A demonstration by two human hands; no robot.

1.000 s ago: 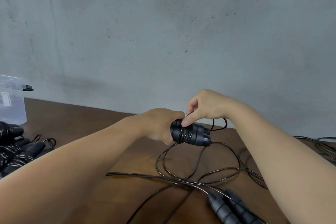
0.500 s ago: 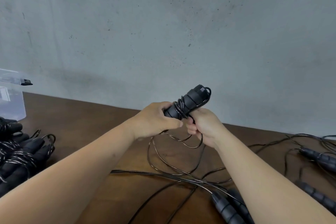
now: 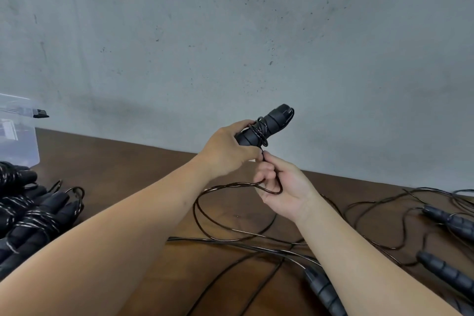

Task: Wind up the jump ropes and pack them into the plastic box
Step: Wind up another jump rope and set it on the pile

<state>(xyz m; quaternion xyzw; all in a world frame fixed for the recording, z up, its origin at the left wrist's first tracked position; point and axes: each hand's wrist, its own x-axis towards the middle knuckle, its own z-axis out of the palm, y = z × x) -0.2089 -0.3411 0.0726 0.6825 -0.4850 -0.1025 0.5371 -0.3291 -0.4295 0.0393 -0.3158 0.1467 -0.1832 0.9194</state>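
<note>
The jump-rope handles (image 3: 261, 127) are held together as a pair, raised above the desk (image 3: 123, 161) at mid-scene and tilted up toward the far right, with a few turns of thin black cord (image 3: 225, 187) wrapped round their middle. The left hand (image 3: 228, 154) is closed round the lower end of the handles. Just below it, the right hand (image 3: 279, 187) is closed on the cord, a loop of it running through the curled fingers (image 3: 265, 170). From there the free cord hangs down and trails in wide curves over the brown desk.

The wraps look few and loose, so they could slide off or spring open if the right hand lets tension go. The trailing cord also crosses other ropes (image 3: 384, 228) lying unwound on the right, and a pull may snag or drag them.

On the near left sits a pile of wound ropes (image 3: 33, 215), cut by the frame edge. The clear plastic box (image 3: 18, 143) stands at the far left, only its corner in view; whether anything is in it cannot be told. More handles (image 3: 323, 290) lie near, partly hidden under the right forearm. How much cord is left to wind is hard to judge.
</note>
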